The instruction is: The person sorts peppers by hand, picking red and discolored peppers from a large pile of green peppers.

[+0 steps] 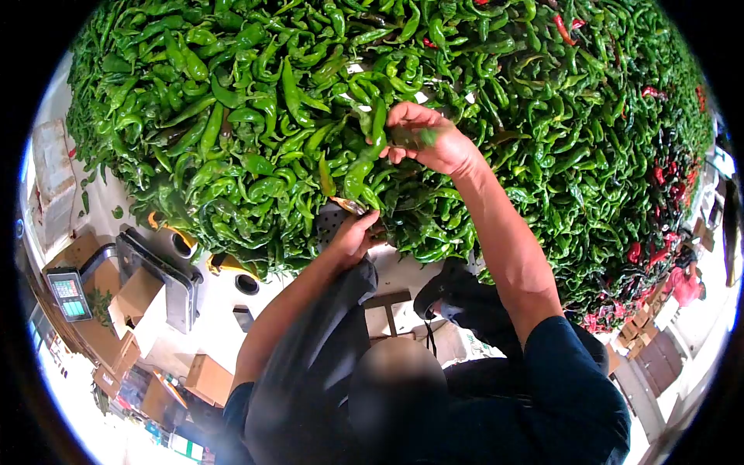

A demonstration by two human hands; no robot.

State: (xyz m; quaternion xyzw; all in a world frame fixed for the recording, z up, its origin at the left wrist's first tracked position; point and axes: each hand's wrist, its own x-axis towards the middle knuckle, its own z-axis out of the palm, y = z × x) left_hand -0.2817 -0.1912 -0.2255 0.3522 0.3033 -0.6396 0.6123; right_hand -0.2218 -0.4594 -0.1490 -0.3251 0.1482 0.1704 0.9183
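Observation:
A huge heap of green peppers [263,116] fills the upper view, with some red peppers [563,29] among them. My right hand [434,139] is over the heap, its fingers curled beside a long green pepper [378,124]; a small blurred green thing shows at the palm. Whether the fingertips grip the pepper is unclear. Lower down, my left hand [356,236] is closed by the heap's near edge, thumb and fingers pinched at something small and partly hidden, near a dark perforated surface [329,221].
At the lower left are a scale with a display [68,296], open cardboard boxes [139,298], a grey platform [167,287] and yellow-and-black round objects [246,284]. A person in pink [686,287] is at the far right. Below the heap are my knees and a dark shoe [428,297].

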